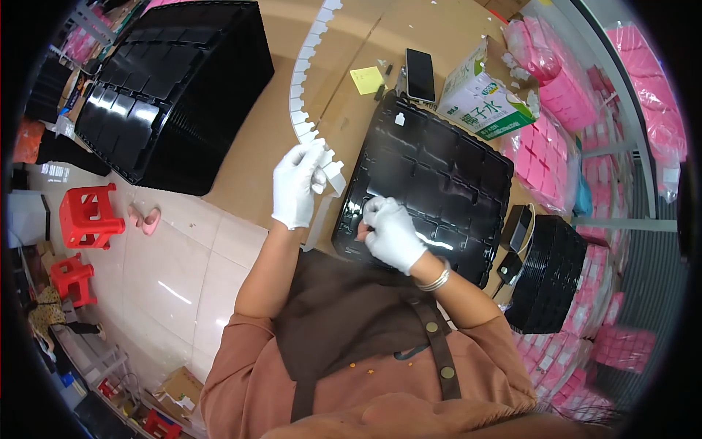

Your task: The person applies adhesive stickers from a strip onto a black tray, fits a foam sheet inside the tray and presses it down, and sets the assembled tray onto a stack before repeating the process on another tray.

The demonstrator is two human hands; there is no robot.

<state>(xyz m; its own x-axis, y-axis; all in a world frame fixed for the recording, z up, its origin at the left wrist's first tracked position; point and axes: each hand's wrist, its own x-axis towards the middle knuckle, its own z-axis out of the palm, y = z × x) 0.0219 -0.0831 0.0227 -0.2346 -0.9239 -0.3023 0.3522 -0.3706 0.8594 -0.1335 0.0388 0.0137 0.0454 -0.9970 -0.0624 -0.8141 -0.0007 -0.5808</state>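
Head view, from the left: red plastic stools stand on glossy floor tiles, with pink slippers beside them. A tall stack of glossy black trays, moulded in rectangular panels, sits at the left of the brown tabletop. A curving white strip with notched edges, paper-like, runs down to the left hand, whose gloved fingers are closed on its lower part; a short end hangs past them. A yellow paper note lies farther back. The right hand, also in a white glove, is over the near left part of the central black tray stack; its fingers are curled in, and whether they grip anything I cannot tell. One small white label lies on that stack's shiny, panelled top. Behind it are a dark flat phone and an open white-and-green carton with white scraps at its opening. Pink trays in clear, crinkled plastic stand beyond, and more black trays are nested at the right.
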